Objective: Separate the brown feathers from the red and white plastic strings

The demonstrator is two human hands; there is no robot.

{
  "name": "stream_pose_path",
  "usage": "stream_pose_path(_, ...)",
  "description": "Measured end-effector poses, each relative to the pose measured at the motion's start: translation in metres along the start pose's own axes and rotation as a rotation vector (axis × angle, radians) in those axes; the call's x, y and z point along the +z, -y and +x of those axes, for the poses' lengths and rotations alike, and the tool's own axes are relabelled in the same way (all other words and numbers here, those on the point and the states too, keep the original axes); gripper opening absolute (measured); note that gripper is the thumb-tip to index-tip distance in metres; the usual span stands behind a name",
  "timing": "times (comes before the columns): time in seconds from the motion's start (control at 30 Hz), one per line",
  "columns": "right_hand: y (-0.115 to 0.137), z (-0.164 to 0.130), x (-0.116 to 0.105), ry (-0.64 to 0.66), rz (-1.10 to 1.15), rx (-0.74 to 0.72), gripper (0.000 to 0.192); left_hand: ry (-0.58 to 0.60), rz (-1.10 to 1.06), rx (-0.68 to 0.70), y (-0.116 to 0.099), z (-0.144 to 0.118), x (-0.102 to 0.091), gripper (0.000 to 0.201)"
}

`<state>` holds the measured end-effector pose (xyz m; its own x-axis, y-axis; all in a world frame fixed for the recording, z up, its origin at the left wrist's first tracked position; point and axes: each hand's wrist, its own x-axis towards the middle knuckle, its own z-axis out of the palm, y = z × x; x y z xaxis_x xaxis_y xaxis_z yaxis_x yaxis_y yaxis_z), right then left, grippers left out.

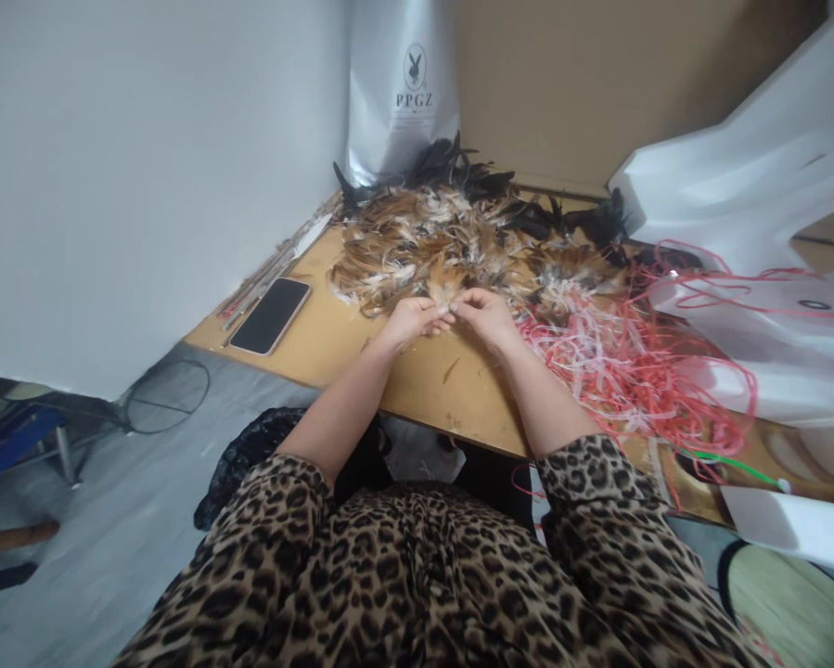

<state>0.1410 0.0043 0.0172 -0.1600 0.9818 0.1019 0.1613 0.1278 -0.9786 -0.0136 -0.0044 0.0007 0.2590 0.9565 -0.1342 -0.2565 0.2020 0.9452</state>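
My left hand (415,320) and my right hand (484,314) meet over the table, fingertips pinched close together. Between them a small tuft of brown feathers (446,278) points away from me, its pale base at my fingers. Both hands are closed; the left plainly pinches the tuft's base. My right thumb and finger press at the same spot, and what exactly they grip is too small to make out. Just beyond lies a wide heap of brown and white feathers (403,237), with black feathers (458,167) at its back.
A tangle of red and pink strings (625,362) lies right of my right hand. A phone (272,316) rests at the table's left (319,343). Behind the feathers stands a white printed bag (403,111). A white machine-like body (723,195) rises at right.
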Motion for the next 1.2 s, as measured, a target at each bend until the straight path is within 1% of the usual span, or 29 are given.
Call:
stream_pose_path(0.23,0.005,-0.002,0.000,-0.001,0.098,0.038,0.026,0.010,0.065,0.008,0.002,0.002,-0.001,0.023)
stream_pose_path(0.4,0.001,0.000,0.003,-0.016,0.154,0.041,0.025,0.004,0.087,0.004,0.001,0.000,0.002,0.026)
stream_pose_path(0.47,-0.001,0.001,0.002,-0.021,0.140,0.053,0.025,-0.005,0.096,0.013,0.000,0.000,0.002,0.025)
stream_pose_path(0.53,-0.003,0.002,0.000,-0.028,0.044,0.024,0.024,-0.046,0.092,0.040,0.000,0.002,0.000,0.022)
stream_pose_path(0.57,-0.004,0.003,-0.001,-0.030,-0.042,-0.012,0.023,-0.079,0.079,0.059,-0.001,0.003,-0.001,0.020)
stream_pose_path(0.67,-0.004,0.001,-0.004,0.018,-0.392,-0.153,0.018,-0.202,-0.009,0.118,-0.003,0.006,-0.006,0.016)
stream_pose_path(0.73,-0.005,-0.002,-0.003,0.063,-0.606,-0.213,0.017,-0.258,-0.068,0.141,-0.004,0.008,-0.008,0.014)
stream_pose_path(0.83,-0.005,-0.006,0.003,0.088,-0.827,-0.221,0.016,-0.270,-0.106,0.153,-0.003,0.009,-0.010,0.014)
stream_pose_path(0.93,-0.007,-0.007,0.006,0.109,-0.923,-0.217,0.015,-0.267,-0.109,0.162,-0.002,0.009,-0.010,0.014)
stream_pose_path(1.03,-0.010,-0.004,0.004,0.111,-0.859,-0.239,0.015,-0.279,-0.126,0.182,-0.003,0.009,-0.009,0.012)
stream_pose_path(1.1,-0.010,-0.001,-0.001,0.094,-0.731,-0.225,0.015,-0.292,-0.147,0.198,-0.004,0.008,-0.010,0.011)
stream_pose_path(1.2,-0.006,0.002,-0.009,0.067,-0.515,-0.156,0.016,-0.312,-0.165,0.213,-0.006,0.008,-0.011,0.013)
